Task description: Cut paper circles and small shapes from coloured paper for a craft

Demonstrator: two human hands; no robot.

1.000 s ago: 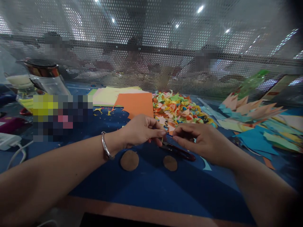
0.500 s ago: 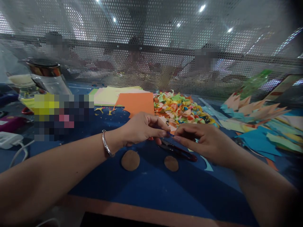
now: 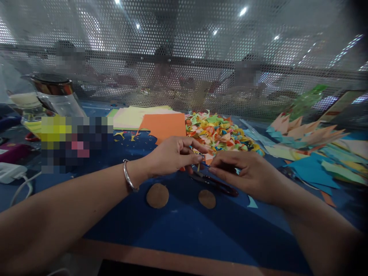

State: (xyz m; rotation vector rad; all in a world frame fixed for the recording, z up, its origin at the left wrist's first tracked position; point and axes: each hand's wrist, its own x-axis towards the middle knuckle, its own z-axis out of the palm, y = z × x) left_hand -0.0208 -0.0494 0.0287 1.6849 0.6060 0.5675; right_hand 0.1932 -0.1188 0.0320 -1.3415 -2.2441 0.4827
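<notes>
My left hand (image 3: 176, 155), with a silver bangle on its wrist, is closed in a pinch over the mat. Opposite it, the fingers of my right hand (image 3: 244, 170) pinch a thin blue strip (image 3: 205, 165). The strip spans the small gap between both sets of fingertips; its exact kind is too small to make out. Just below the hands lie dark-handled scissors (image 3: 215, 184), partly hidden by my fingers. Two round brown cardboard discs, a larger one (image 3: 157, 196) and a smaller one (image 3: 207, 199), rest flat nearer to me.
Orange paper (image 3: 165, 125) and a pale paper stack (image 3: 129, 117) lie behind my left hand. A heap of colourful paper scraps (image 3: 218, 132) sits beyond my right. Folded paper points (image 3: 307, 132) and blue sheets (image 3: 313, 172) are rightward. A jar (image 3: 59, 96) and white charger (image 3: 11, 172) stand left.
My fingertips have drawn slightly apart, and the left fingers have opened a little around the blue strip. The scissors and discs stay put; the view shifts slightly.
</notes>
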